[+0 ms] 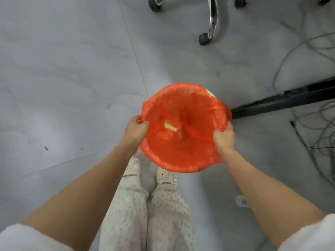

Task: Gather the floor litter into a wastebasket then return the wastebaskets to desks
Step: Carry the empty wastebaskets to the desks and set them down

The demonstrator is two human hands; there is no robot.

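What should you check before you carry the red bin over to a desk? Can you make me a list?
1. Left hand gripping the wastebasket rim through the red bag: ok.
2. Right hand gripping the opposite rim: ok.
3. Litter inside: a yellow scrap lies in the bag: ok.
4. Floor litter all gathered: not ok, a small white and blue piece lies by the right arm, and a dark speck lies to the left.
5. Path ahead: not ok, loose cables and a chair base are close by.
6. Desk spot: cannot tell, only a black bar shows.
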